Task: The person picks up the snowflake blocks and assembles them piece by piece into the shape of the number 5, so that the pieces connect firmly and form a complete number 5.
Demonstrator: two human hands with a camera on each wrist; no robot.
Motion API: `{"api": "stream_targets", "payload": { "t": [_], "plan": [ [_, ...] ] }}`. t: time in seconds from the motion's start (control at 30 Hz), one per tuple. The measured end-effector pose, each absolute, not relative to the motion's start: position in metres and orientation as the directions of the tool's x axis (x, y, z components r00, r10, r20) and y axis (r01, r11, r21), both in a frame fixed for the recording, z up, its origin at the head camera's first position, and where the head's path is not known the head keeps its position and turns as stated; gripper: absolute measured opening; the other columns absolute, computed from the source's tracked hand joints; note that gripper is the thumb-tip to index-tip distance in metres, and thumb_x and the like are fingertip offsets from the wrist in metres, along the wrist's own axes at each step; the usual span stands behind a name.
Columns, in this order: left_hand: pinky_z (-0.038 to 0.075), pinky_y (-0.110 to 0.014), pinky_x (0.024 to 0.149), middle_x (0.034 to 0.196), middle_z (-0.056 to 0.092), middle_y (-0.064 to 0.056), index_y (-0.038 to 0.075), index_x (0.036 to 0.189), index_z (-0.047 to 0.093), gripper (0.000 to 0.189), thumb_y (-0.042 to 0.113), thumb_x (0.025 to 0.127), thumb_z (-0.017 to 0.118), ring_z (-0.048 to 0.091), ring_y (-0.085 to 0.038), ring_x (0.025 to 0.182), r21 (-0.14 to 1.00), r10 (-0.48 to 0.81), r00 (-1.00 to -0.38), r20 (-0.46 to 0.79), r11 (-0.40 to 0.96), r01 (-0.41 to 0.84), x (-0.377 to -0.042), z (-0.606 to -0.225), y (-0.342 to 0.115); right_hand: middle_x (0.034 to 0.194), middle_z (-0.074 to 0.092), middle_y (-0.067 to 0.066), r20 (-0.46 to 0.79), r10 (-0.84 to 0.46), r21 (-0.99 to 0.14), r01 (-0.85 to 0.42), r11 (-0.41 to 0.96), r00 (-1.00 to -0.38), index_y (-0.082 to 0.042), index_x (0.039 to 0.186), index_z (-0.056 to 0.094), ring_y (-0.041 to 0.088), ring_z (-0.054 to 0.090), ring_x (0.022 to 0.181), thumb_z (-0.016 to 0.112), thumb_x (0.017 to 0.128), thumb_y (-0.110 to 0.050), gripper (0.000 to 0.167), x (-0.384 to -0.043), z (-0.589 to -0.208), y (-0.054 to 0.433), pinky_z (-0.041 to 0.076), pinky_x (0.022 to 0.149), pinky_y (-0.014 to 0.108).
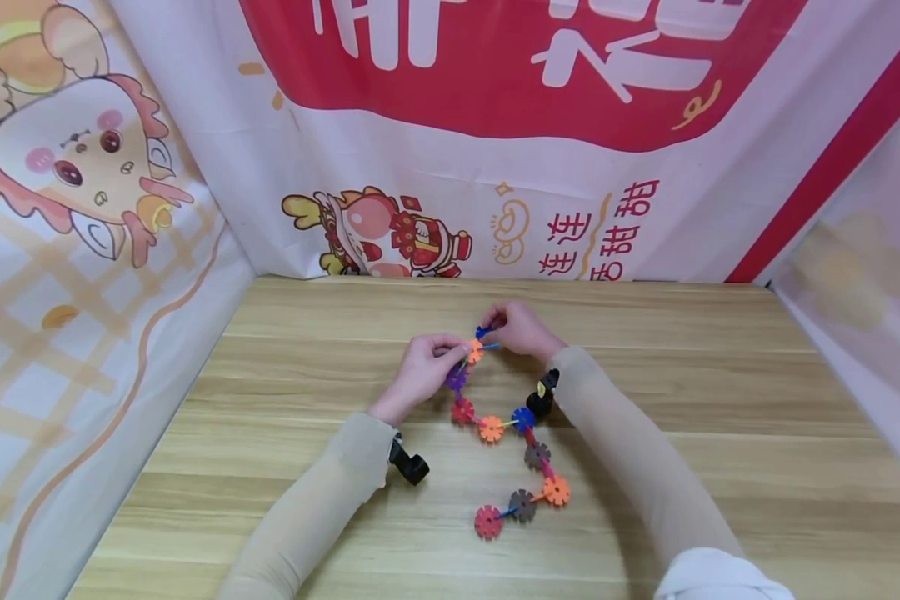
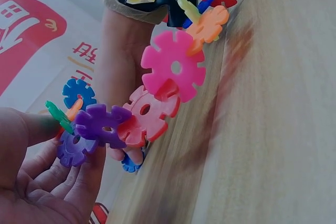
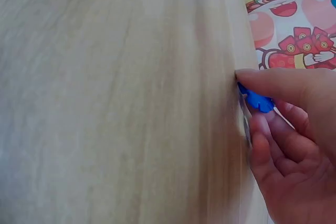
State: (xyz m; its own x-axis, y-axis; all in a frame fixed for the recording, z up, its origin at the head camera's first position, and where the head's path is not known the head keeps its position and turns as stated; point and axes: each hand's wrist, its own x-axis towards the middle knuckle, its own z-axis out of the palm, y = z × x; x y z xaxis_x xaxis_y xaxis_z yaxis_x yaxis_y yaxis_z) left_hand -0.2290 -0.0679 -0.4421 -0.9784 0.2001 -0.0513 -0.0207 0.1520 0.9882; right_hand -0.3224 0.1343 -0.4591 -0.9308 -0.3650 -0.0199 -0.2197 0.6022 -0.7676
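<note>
A chain of notched plastic discs (image 1: 491, 428) in several colours curves over the table. My left hand (image 1: 422, 367) pinches the chain near its far end, by an orange disc (image 1: 476, 351). In the left wrist view, the left thumb is at a green disc (image 2: 59, 116), and the fingers are behind a purple disc (image 2: 77, 148). A light blue disc (image 2: 79, 94) stands at the chain's end. My right hand (image 1: 519, 327) pinches a loose-looking dark blue disc (image 3: 257, 100) between thumb and fingers, close beside that end.
The chain's near end, a red disc (image 1: 488, 522), lies on the wooden table (image 1: 285, 517). Printed cloth (image 1: 420, 158) hangs behind the table and at both sides. Black wrist cameras (image 1: 411, 463) stick out from both sleeves, the right one close to the chain.
</note>
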Motion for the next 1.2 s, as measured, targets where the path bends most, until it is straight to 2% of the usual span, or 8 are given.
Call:
{"api": "stream_targets", "payload": {
  "t": [0.17,0.3,0.47,0.67,0.8,0.9,1.03,1.2],
  "plan": [
    [0.058,-0.029,0.07,0.09,0.075,-0.01,0.0,0.11,0.072,0.019,0.015,0.103,0.064,0.073,-0.021,0.079,0.989,0.204,-0.978,-0.05,0.147,-0.02,-0.229,-0.442,-0.067,0.095,0.07,0.012,-0.016,-0.364,-0.86,-0.173,0.481,-0.931,0.0,0.107,0.067,0.026,0.065,0.079,0.074,0.091,0.0,0.018,-0.317,-0.454,0.144,0.056,0.065,0.035],
    [0.058,-0.03,0.069,0.089,0.075,-0.009,0.001,0.11,0.072,0.018,0.016,0.102,0.065,0.073,-0.021,0.079,0.988,0.202,-0.978,-0.053,0.152,-0.022,-0.23,-0.443,-0.067,0.1,0.072,0.011,-0.034,-0.339,-0.899,-0.119,0.421,-0.94,-0.002,0.115,0.07,0.029,0.068,0.086,0.074,0.092,-0.003,0.024,-0.307,-0.442,0.154,0.059,0.073,0.044],
    [0.058,-0.029,0.068,0.087,0.075,-0.01,0.001,0.107,0.073,0.018,0.016,0.102,0.065,0.073,-0.021,0.078,0.989,0.202,-0.979,-0.039,0.145,-0.01,-0.23,-0.444,-0.067,0.101,0.074,0.011,-0.032,-0.308,-0.922,-0.091,0.377,-0.951,-0.004,0.114,0.073,0.026,0.071,0.091,0.078,0.091,-0.008,0.024,-0.294,-0.429,0.165,0.057,0.085,0.045],
    [0.058,-0.029,0.068,0.088,0.075,-0.009,0.001,0.107,0.073,0.018,0.017,0.102,0.065,0.073,-0.021,0.078,0.988,0.198,-0.98,-0.038,0.151,-0.008,-0.23,-0.445,-0.066,0.101,0.073,0.016,-0.035,-0.266,-0.966,-0.036,0.256,-0.963,0.002,0.115,0.071,0.027,0.072,0.088,0.078,0.09,-0.005,0.027,-0.278,-0.422,0.174,0.057,0.087,0.049],
    [0.058,-0.029,0.068,0.088,0.075,-0.009,0.002,0.108,0.073,0.018,0.017,0.102,0.065,0.072,-0.02,0.079,0.987,0.195,-0.98,-0.042,0.158,-0.011,-0.23,-0.445,-0.066,0.104,0.072,0.017,-0.038,-0.24,-0.978,-0.013,0.208,-0.97,0.003,0.117,0.069,0.029,0.071,0.092,0.076,0.093,-0.008,0.027,-0.267,-0.421,0.177,0.054,0.092,0.053],
    [0.058,-0.029,0.069,0.089,0.075,-0.01,0.001,0.108,0.073,0.019,0.018,0.102,0.065,0.072,-0.02,0.079,0.986,0.193,-0.98,-0.042,0.164,-0.01,-0.229,-0.445,-0.066,0.104,0.072,0.016,-0.035,-0.223,-0.985,-0.005,0.175,-0.974,0.004,0.117,0.068,0.029,0.07,0.093,0.076,0.093,-0.009,0.028,-0.262,-0.426,0.179,0.053,0.093,0.052],
    [0.058,-0.029,0.069,0.089,0.075,-0.01,0.002,0.109,0.073,0.019,0.018,0.103,0.065,0.072,-0.02,0.079,0.985,0.191,-0.981,-0.04,0.172,-0.007,-0.229,-0.444,-0.066,0.098,0.074,0.012,-0.039,-0.187,-0.989,0.011,0.146,-0.982,0.004,0.113,0.069,0.022,0.071,0.086,0.078,0.091,-0.008,0.027,-0.259,-0.433,0.18,0.057,0.088,0.046],
    [0.057,-0.028,0.068,0.087,0.075,-0.01,0.001,0.108,0.073,0.018,0.017,0.102,0.065,0.072,-0.02,0.078,0.985,0.187,-0.982,-0.039,0.173,-0.006,-0.229,-0.445,-0.066,0.095,0.075,0.013,-0.046,-0.181,-0.992,0.024,0.12,-0.983,0.005,0.11,0.069,0.021,0.072,0.081,0.079,0.091,-0.008,0.025,-0.254,-0.437,0.178,0.057,0.086,0.047]
  ]
}}
